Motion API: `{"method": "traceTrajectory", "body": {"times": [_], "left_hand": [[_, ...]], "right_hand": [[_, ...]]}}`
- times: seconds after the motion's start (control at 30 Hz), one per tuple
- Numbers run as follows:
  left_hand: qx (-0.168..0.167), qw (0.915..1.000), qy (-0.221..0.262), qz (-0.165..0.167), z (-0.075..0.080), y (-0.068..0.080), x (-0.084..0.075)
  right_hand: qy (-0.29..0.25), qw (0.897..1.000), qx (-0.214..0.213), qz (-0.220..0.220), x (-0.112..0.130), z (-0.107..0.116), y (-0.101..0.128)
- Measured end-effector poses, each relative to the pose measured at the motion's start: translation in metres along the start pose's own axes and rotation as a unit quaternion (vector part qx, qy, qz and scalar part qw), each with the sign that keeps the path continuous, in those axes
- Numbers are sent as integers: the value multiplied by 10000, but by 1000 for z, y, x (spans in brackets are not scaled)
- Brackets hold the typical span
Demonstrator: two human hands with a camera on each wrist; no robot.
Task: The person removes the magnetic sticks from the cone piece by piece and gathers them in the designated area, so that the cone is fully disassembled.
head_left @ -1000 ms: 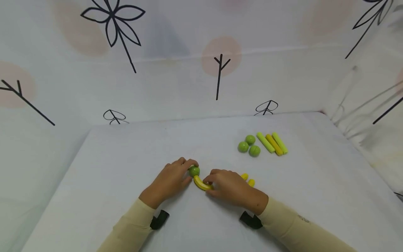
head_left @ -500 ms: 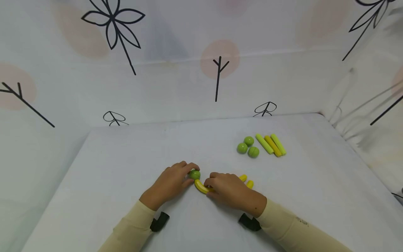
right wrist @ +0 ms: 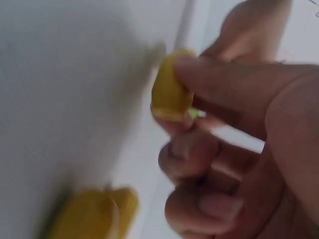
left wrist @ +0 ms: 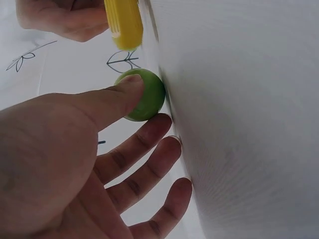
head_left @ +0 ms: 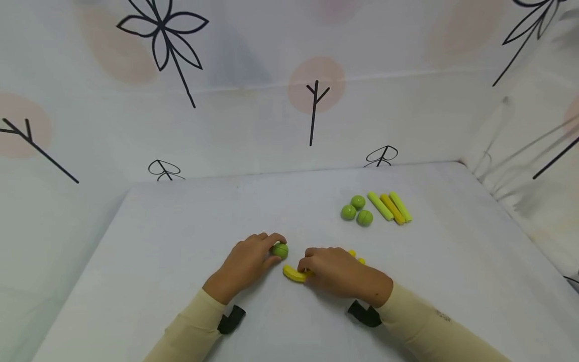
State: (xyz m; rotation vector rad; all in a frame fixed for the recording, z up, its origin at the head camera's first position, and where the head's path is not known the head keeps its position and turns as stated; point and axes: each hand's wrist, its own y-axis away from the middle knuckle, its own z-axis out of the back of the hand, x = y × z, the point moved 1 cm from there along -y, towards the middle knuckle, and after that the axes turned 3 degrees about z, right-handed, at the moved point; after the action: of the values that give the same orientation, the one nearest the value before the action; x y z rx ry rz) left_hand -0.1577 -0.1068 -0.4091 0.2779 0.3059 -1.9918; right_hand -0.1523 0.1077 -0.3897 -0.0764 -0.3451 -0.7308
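Note:
Thumb and fingers of my left hand (head_left: 244,265) hold a small green ball (head_left: 281,250) on the white tabletop. In the left wrist view, the thumb lies on the near side of the green ball (left wrist: 149,99), with a fingertip against its lower side. My right hand (head_left: 339,271) pinches a small yellow toy banana (head_left: 293,274) between thumb and fingers. One end of the banana points toward the ball, with a narrow gap between them. The right wrist view shows the banana (right wrist: 170,94) end-on, slightly blurred. Yellow pieces (head_left: 361,261) lie behind the right hand, mostly hidden.
Three more green balls (head_left: 357,211) sit grouped farther back on the right. Beside them lie two light green sticks (head_left: 380,206) and a yellow stick (head_left: 392,209). A white cloth wall (head_left: 253,125) with plant drawings rises behind the table.
My right hand has shifted slightly right, drawing the banana away from the ball, which it met or nearly met before. My left hand has stayed on the ball. The camera tilted slightly.

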Motion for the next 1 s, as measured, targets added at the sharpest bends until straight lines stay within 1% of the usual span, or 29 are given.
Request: {"method": "traceTrajectory", "body": {"times": [0.07, 0.13, 0.33, 0.4, 0.5, 0.63, 0.73, 0.87, 1.0], "left_hand": [[-1, 10000, 16, 12, -1, 0, -1], [11, 10000, 35, 21, -2, -1, -1], [52, 9999, 91, 103, -3, -1, -2], [57, 9998, 118, 132, -3, -1, -2], [48, 9998, 125, 164, -2, -1, -2], [30, 9998, 85, 177, -2, -1, -3], [66, 9998, 65, 189, -2, -2, -4], [113, 9997, 91, 212, -2, -2, -3], [89, 9997, 103, 182, -2, -1, -2]], "right_hand": [[-90, 9999, 18, 57, -4, 4, 2], [-148, 9999, 3, 13, -11, 9, 4], [-460, 9978, -146, -450, -38, 34, 10], [-506, 9966, -204, -625, -49, 40, 12], [-618, 9948, -248, -770, -65, 44, 13], [-912, 9924, -190, -809, -83, 43, 15], [-1268, 9885, 5, -824, -92, 40, 16], [-1633, 9826, 245, -846, -100, 35, 17], [-1802, 9802, 285, -769, -104, 30, 16]]}}
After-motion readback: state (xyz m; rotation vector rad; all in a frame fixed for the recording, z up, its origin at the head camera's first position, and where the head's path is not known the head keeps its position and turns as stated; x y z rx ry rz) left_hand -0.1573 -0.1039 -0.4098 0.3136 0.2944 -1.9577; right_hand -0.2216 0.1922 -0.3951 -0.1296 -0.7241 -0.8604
